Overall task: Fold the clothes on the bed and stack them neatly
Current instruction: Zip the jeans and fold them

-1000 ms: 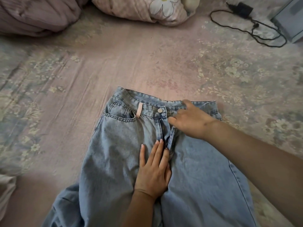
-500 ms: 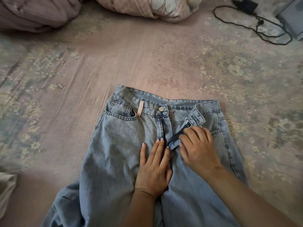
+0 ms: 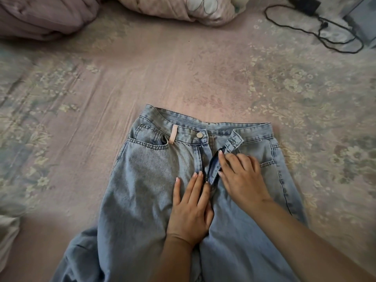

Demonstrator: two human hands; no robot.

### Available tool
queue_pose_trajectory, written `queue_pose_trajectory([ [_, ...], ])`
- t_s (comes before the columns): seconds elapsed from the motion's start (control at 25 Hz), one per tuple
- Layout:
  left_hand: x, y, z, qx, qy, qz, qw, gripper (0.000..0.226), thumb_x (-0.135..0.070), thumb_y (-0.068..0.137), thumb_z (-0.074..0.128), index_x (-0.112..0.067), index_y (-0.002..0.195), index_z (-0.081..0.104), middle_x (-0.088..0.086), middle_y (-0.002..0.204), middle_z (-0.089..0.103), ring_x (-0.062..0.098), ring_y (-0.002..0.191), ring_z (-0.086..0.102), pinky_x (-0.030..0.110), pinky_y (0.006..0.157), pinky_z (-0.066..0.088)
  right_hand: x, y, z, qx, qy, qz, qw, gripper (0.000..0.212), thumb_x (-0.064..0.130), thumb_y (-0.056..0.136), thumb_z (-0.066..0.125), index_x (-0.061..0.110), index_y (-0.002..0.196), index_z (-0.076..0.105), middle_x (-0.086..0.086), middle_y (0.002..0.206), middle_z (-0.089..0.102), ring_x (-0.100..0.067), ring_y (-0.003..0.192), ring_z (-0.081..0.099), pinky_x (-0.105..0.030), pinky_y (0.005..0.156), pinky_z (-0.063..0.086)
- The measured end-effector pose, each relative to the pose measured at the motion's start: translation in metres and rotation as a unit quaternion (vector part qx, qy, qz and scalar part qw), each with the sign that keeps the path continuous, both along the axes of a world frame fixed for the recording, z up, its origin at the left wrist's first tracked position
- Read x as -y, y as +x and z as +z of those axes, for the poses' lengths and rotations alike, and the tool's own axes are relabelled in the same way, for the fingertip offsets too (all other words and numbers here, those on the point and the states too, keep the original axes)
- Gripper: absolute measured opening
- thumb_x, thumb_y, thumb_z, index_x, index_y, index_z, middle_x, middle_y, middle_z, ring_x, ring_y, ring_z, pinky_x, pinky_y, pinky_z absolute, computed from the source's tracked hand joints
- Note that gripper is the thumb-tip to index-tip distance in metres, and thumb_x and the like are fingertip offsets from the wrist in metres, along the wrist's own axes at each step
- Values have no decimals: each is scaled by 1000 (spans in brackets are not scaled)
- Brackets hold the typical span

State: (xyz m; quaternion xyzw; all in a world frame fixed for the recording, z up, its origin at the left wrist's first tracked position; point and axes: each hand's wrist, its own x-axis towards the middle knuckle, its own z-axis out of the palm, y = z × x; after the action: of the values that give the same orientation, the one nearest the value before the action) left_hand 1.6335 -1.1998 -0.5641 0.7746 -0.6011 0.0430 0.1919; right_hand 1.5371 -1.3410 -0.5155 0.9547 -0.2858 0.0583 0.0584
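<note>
Jeans [image 3: 142,180] lie front-up on the bed [image 3: 122,88], waistband away from the viewer, fly unzipped. Left hand [image 3: 191,208] rests flat, fingers straight, just below the zip. Right hand [image 3: 240,178], beside it, pinches the fly's right flap. A cable [image 3: 317,33] lies well beyond the jeans, toward the right.

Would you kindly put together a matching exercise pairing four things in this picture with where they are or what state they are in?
Things:
1. jeans
2. left hand
3. right hand
4. black cable

Descriptions:
A. lies at the bed's far right corner
B. pinches the open fly flap
C. spread out, unbuttoned, on the bed
D. rests flat below the zipper

Pairs: 1-C, 2-D, 3-B, 4-A
</note>
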Motion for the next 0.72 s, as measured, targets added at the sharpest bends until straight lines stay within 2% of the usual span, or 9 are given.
queue_pose_trajectory([
  [0.16,0,0,-1,0,5,-1,1000,47,-25,86,45,-2,120,68,16,134,64,28,126,60,47,124,5,7,20,1,-43,93,5,995,35,25,97,66,8,127,69,-7,140,60,-33,130,50,-57,110,36],
  [0.28,1,1,-1,5,2,1,1000,48,-25,86,45,-2,120,68,16,134,64,28,126,60,47,124,5,12,29,-2,-44,181,-18,982,36,21,101,59,7,134,65,-10,149,53,-39,139,38,-60,115,26],
  [0.32,1,1,-1,7,3,1,1000,48,-25,86,45,-2,120,68,16,134,64,28,126,60,47,123,7,12,30,-1,-30,193,-19,981,33,18,100,61,8,131,67,-11,146,55,-40,137,40,-60,113,28],
  [0.4,1,0,-1,8,3,1,1000,48,-27,86,45,-4,121,68,16,134,64,27,126,60,50,120,15,10,29,0,22,183,1,983,24,10,93,70,8,116,75,-9,127,68,-38,124,52,-57,106,37],
  [0.48,1,0,-1,6,-3,3,1000,48,-27,86,45,-4,122,67,15,134,64,26,126,60,51,118,18,7,27,1,48,190,11,981,18,12,92,71,10,109,77,-6,114,73,-34,114,59,-53,103,39],
  [0.6,2,0,0,11,-8,7,1000,50,-27,86,44,-5,126,66,14,134,64,25,127,59,51,116,22,3,23,-2,48,189,15,981,19,23,89,77,12,104,78,-6,112,74,-32,112,63,-53,108,37],
  [0.72,3,0,0,22,-6,13,1000,51,-28,85,44,-6,126,67,13,135,64,24,128,59,53,112,30,-4,21,-2,65,109,39,991,12,18,78,85,12,86,78,-10,104,75,-33,105,67,-53,103,44],
])
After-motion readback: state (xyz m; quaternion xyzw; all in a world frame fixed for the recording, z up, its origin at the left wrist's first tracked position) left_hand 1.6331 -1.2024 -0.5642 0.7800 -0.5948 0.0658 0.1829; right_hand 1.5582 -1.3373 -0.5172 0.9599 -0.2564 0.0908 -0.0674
